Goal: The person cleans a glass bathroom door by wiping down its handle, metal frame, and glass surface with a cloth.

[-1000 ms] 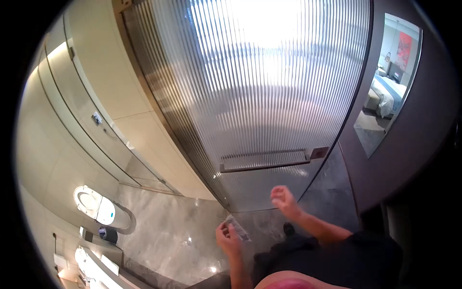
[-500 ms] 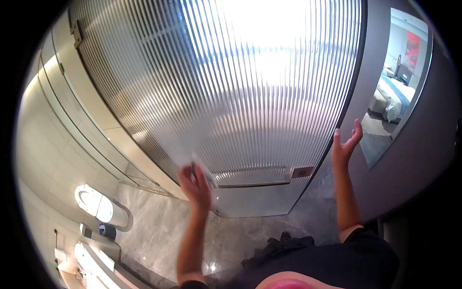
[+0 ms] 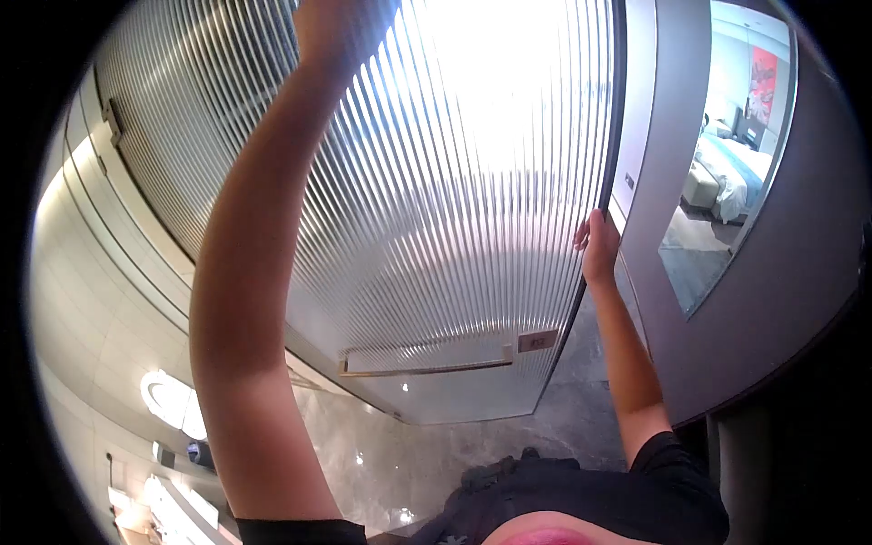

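Observation:
A ribbed glass door [image 3: 436, 272] with a dark edge fills the middle of the view. Its horizontal bar handle [image 3: 427, 366] sits low on the pane. My left hand [image 3: 341, 27] is raised to the top of the view, against the upper glass; its fingers are cut off or lost in glare, and no cloth can be made out there. My right hand [image 3: 598, 245] grips the door's right edge, thumb and fingers around it.
At the right, a tall mirror [image 3: 727, 163] on a dark wall reflects a bed. At the lower left stand a toilet [image 3: 173, 400], a small dark bin [image 3: 200, 452] and a lit counter [image 3: 182, 509]. Grey marble floor [image 3: 436, 463] lies below the door.
My left hand has risen from low beside the door, where it held a pale cloth, to the upper glass. My right hand has moved up and taken hold of the edge. The door has swung.

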Demonstrator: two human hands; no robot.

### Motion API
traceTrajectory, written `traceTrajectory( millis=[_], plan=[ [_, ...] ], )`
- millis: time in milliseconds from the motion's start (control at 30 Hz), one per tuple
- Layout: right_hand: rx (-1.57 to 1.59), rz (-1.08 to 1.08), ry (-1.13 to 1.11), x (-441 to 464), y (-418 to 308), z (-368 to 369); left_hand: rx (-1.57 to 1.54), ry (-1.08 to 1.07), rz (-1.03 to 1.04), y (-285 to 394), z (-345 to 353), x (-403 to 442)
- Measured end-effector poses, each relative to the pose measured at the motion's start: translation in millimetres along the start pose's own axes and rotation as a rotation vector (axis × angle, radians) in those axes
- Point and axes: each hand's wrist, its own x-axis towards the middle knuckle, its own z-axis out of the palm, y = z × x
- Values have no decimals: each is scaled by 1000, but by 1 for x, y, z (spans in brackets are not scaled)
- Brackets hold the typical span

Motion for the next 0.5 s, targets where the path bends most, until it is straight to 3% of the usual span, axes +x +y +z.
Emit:
traceTrajectory(
  millis=[33,67,100,133,167,200,267,333,433,467,500],
  plan=[
    [45,-30,-7,0,2,0,-77,-180,-147,33,-22,9],
    [46,-19,0,-1,2,1,-132,-219,-97,44,-25,7],
    [46,-10,5,-1,2,2,-234,-390,-199,62,-31,6],
    [44,-1,9,-2,1,1,-175,-135,124,71,-29,-4],
    [37,6,4,-1,5,0,-295,-490,-75,87,-28,-17],
    [28,-16,1,-3,6,-1,-205,-665,-9,105,-31,-29],
    [11,-65,-5,-3,7,-1,-573,-526,108,129,-32,-62],
    [61,-31,-3,-5,5,1,-616,-551,293,144,-49,-85],
    [62,-30,-19,-7,4,-2,-586,-568,275,153,-64,-82],
    [77,-47,-21,-3,5,0,-550,-678,314,147,-62,-76],
    [89,-55,-22,-1,10,0,-624,-955,43,143,-66,-46]
  ],
)
